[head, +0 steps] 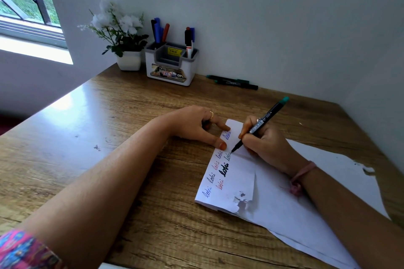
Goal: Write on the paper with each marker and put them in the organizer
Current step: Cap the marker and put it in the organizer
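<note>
Right hand: the right hand [264, 144], right of centre in the frame, pinches a black-barrelled marker with a teal end cap [261, 123] between curled fingers and thumb; a pink band sits on its wrist.
Marker in hand: it slants from the upper right down to the lower left, its tip touching the paper at the end of a line of handwriting.
Left hand: the left hand [197, 125], at the centre of the frame, lies with fingers spread and fairly straight; thumb and a fingertip press the paper's upper left edge, and a thin ring shows on one finger.
Paper: the folded white sheet of paper with torn edges [238, 181] lies flat on the brown wood-grain desk [109, 116], lower right of centre, bearing words in blue, red and black.
Organizer: the white and grey plastic desk organizer [171, 63] stands at the upper centre against the wall, with blue, red and black markers upright in its left and right compartments.
Loose markers: two dark markers with green caps [232, 82] lie side by side on the desk, right of the organizer.
Plant: a white pot of white flowers [123, 35] stands just left of the organizer.
</note>
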{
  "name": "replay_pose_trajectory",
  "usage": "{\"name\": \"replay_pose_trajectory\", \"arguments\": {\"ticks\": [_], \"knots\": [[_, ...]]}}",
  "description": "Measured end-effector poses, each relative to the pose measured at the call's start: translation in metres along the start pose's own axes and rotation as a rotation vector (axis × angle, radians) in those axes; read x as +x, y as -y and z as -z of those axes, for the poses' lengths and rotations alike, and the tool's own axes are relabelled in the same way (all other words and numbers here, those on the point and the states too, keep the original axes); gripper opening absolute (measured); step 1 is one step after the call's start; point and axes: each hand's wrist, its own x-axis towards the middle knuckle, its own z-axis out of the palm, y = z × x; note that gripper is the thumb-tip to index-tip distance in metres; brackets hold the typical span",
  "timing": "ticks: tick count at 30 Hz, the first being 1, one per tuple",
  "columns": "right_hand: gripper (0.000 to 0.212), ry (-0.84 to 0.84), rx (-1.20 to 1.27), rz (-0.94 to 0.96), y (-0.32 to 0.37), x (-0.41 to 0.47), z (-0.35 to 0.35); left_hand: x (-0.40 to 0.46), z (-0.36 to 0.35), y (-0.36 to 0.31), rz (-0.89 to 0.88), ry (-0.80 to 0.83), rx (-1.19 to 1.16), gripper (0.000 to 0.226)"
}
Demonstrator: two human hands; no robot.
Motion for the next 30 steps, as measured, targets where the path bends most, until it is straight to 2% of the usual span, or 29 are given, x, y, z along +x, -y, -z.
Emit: {"name": "replay_pose_trajectory", "arguments": {"ticks": [9, 12, 15, 18, 22, 24, 27, 30], "knots": [[0.006, 0.003, -0.001, -0.003, -0.001, 0.001, -0.001, -0.001, 0.001, -0.002, 0.005, 0.013, 0.011, 0.059], [0.019, 0.001, -0.019, -0.019, -0.002, 0.001, 0.000, -0.002, 0.001, -0.003, 0.008, 0.018, 0.024, 0.059], [0.023, 0.000, -0.026, -0.025, -0.001, 0.001, 0.000, -0.003, 0.001, -0.004, -0.003, 0.017, 0.003, 0.061], [0.014, -0.039, 0.066, -0.019, 0.001, 0.000, -0.001, -0.008, 0.001, 0.000, -0.012, -0.019, -0.159, 0.060], [0.004, -0.171, 0.282, -0.030, 0.002, 0.000, 0.000, -0.013, 0.005, 0.008, 0.045, -0.096, -0.559, 0.023], [0.007, -0.185, 0.330, -0.039, 0.001, 0.001, 0.000, -0.016, 0.007, 0.008, 0.023, -0.108, -0.600, 0.026], [0.018, -0.155, 0.383, -0.050, 0.001, 0.001, 0.001, -0.019, 0.007, 0.007, -0.023, -0.112, -0.540, 0.032], [0.022, -0.138, 0.360, -0.053, 0.002, -0.001, 0.001, -0.020, 0.006, 0.005, -0.063, -0.151, -0.578, 0.034]]}}
